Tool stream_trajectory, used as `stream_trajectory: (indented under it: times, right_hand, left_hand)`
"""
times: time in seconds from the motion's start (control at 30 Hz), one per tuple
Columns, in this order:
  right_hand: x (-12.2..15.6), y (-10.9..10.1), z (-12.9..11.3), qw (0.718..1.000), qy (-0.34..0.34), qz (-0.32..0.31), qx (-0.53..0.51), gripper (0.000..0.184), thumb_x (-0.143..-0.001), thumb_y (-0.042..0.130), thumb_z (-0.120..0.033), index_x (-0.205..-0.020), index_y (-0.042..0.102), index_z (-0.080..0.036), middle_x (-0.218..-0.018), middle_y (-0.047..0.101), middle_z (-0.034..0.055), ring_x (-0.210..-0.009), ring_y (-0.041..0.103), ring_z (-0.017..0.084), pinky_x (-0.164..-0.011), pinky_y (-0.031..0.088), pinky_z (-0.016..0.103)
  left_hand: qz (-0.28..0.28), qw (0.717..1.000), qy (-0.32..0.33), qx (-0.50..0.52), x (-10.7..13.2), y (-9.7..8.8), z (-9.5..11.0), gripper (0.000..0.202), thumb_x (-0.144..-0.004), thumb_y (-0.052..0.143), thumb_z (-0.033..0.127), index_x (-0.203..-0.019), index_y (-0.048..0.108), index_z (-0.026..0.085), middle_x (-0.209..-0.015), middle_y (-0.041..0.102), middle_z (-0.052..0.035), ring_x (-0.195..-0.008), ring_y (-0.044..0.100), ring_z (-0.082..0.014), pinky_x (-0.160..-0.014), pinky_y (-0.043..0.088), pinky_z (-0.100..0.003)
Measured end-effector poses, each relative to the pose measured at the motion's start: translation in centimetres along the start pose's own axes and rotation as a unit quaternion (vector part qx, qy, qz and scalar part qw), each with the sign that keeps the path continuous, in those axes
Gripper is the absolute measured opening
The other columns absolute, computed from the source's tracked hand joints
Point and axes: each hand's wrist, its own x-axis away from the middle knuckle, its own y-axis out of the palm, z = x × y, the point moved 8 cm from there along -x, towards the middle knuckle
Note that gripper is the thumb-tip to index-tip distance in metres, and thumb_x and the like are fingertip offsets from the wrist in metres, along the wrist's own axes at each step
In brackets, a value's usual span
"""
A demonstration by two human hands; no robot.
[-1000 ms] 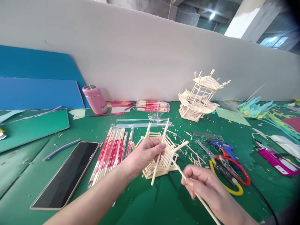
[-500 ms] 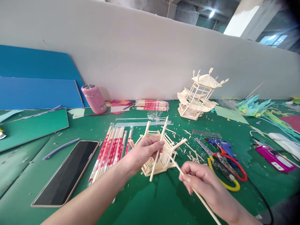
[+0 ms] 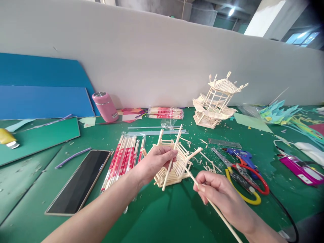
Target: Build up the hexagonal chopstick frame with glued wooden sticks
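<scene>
My left hand is closed on a short wooden stick, pinched between thumb and fingers and tilted over a stick frame. My right hand grips a longer wooden chopstick that slants from the lower right up toward the left hand; whether its far tip touches the frame or the other stick I cannot tell. Beneath and behind the left hand, the hexagonal frame of stacked sticks rests on the green table, with longer sticks jutting from its corners. Part of it is hidden by the left hand.
Wrapped chopsticks and a phone lie left. A finished-looking stick pavilion stands at the back right. Pliers, a blue glue gun and a magenta power strip lie right. A pink flask stands back left.
The view has shifted slightly, so table items sit a little further right. Both hands keep their sticks and hardly move.
</scene>
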Motion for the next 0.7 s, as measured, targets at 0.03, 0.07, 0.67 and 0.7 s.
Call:
stream_trajectory:
  times: [0.03,0.07,0.67,0.7]
  right_hand:
    - [0.00,0.00,-0.03,1.000,-0.001,0.000,0.001,0.020,-0.082,0.042,-0.029,-0.067,0.048,-0.017,-0.054,0.045,-0.0035,-0.052,0.039,0.010,-0.052,0.030,0.023]
    - [0.01,0.00,-0.05,1.000,-0.002,0.000,0.001,0.020,-0.082,0.042,-0.029,-0.066,0.048,-0.017,-0.054,0.045,-0.0035,-0.052,0.039,0.010,-0.051,0.030,0.023]
    - [0.43,0.29,0.05,0.999,0.004,0.024,0.031,0.024,-0.083,0.040,-0.032,-0.063,0.043,-0.019,-0.056,0.041,-0.0034,-0.056,0.039,0.011,-0.054,0.031,0.024]
    - [0.46,0.36,0.07,0.999,0.005,0.026,0.032,0.025,-0.083,0.039,-0.033,-0.063,0.043,-0.019,-0.056,0.041,-0.0034,-0.055,0.039,0.011,-0.054,0.031,0.025]
  left_hand:
    - [-0.001,1.000,0.001,0.000,0.01,0.00,0.02,0.027,-0.079,0.051,0.031,-0.057,0.052,0.016,-0.054,0.048,0.0042,-0.048,0.042,-0.0081,-0.055,0.032,-0.024]
    - [-0.001,1.000,0.002,-0.001,0.02,-0.01,0.03,0.027,-0.079,0.052,0.032,-0.057,0.052,0.016,-0.055,0.048,0.0042,-0.049,0.043,-0.0081,-0.055,0.033,-0.024]
    - [-0.006,1.000,0.006,-0.007,-0.21,-0.18,-0.23,0.031,-0.077,0.052,0.037,-0.055,0.052,0.016,-0.048,0.045,0.0044,-0.046,0.041,-0.0082,-0.051,0.034,-0.023]
    - [-0.005,1.000,0.004,-0.004,-0.21,-0.19,-0.25,0.031,-0.076,0.053,0.037,-0.054,0.052,0.015,-0.047,0.045,0.0044,-0.046,0.040,-0.0081,-0.051,0.033,-0.022]
